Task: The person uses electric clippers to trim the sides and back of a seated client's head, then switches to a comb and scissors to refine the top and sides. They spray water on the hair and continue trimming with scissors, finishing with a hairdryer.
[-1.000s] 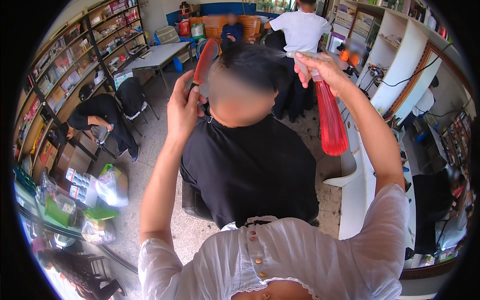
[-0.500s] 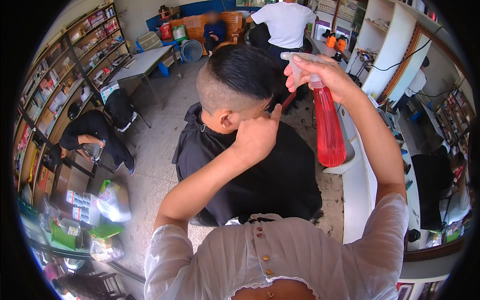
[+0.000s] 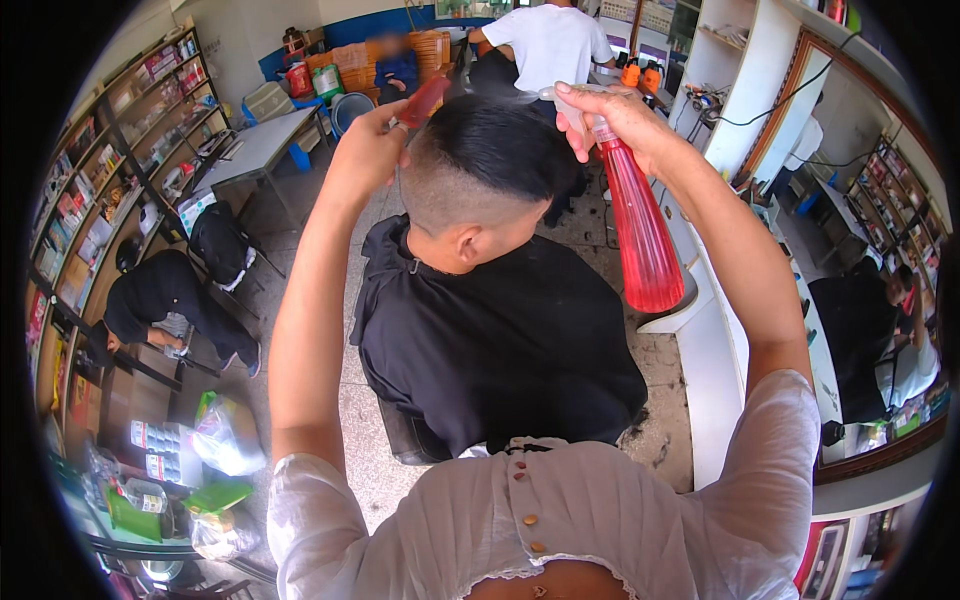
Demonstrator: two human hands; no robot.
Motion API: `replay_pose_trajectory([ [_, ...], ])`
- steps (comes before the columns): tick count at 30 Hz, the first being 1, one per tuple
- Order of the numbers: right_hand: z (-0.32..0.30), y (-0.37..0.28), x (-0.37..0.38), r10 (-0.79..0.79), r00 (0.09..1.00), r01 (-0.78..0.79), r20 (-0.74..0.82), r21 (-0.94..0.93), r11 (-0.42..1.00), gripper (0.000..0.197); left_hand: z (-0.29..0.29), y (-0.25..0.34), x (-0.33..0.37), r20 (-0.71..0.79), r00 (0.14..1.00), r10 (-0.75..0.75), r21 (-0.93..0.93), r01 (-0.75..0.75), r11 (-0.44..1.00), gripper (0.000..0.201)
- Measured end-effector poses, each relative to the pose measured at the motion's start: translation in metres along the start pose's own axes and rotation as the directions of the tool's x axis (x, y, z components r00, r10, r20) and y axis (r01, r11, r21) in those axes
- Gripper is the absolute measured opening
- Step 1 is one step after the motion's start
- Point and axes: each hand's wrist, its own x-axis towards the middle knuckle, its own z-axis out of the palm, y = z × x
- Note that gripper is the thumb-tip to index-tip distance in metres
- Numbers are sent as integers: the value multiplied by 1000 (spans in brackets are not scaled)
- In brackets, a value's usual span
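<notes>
A seated person's head [image 3: 475, 190], dark wet-looking hair on top and clipped short at the side, is between my hands. Around that person's neck and body hangs a black cape [image 3: 490, 330]. My left hand [image 3: 372, 150] is closed on a red comb [image 3: 427, 100], raised at the left of the hair's top. On the other side, my right hand [image 3: 620, 118] grips the white trigger head of a spray bottle [image 3: 645, 235] with a ribbed red body. Its nozzle points at the hair, and a faint mist shows in front of it.
A white counter [image 3: 715, 370] runs along the right below a framed mirror [image 3: 880, 250]. Someone in a white shirt [image 3: 555, 50] stands beyond the head. At left, a person in black [image 3: 175, 300] bends near the shelves [image 3: 85, 220]; bags [image 3: 228, 435] lie on the floor.
My left hand with the comb has gone from beside the seated person's face up to the hair's left side. The spray bottle has shifted slightly left and up, and mist now shows.
</notes>
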Motion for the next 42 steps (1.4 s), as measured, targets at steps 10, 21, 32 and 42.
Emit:
replay_pose_trajectory([
  [10,-36,4,-33,-73,997,73,-3,90,993,44,77,60,-20,400,890,220,479,-408,777,34],
  [21,-80,61,-57,-41,999,31,33,262,965,43,23,17,136,362,885,291,628,-463,625,22],
  [32,-82,79,-55,-50,984,-7,170,318,948,45,43,102,54,596,792,-132,583,-314,749,27],
  [42,-38,60,-24,-183,958,129,222,235,963,40,48,66,-75,465,744,479,147,-599,787,24],
])
